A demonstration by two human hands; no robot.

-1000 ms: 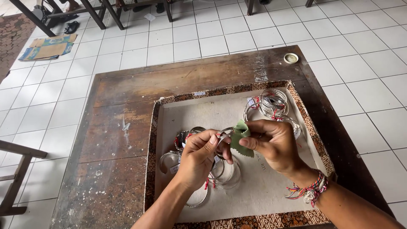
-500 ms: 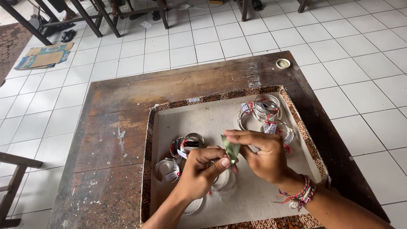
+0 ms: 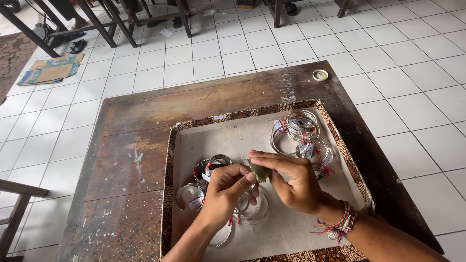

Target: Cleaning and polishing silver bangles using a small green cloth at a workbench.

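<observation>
My left hand [image 3: 224,193] and my right hand [image 3: 290,179] meet over a shallow tray [image 3: 252,133] with a patterned rim. Together they pinch a small green cloth [image 3: 258,171] and a thin silver bangle [image 3: 248,189], partly hidden by my fingers. My right wrist wears a braided bracelet [image 3: 337,224]. Under my hands lie several silver bangles with red ties and small tags [image 3: 208,167]. A second heap of tagged bangles [image 3: 302,132] lies at the tray's far right, apart from my hands.
The tray rests on a worn wooden table [image 3: 145,126] above a white tiled floor. A small round lid [image 3: 320,74] sits near the table's far right corner. Chair legs [image 3: 102,22], sandals and flattened cardboard [image 3: 48,70] are at the far left.
My hands have risen slightly and drawn closer together around the cloth. The view has shifted a little, with the tray lower in frame.
</observation>
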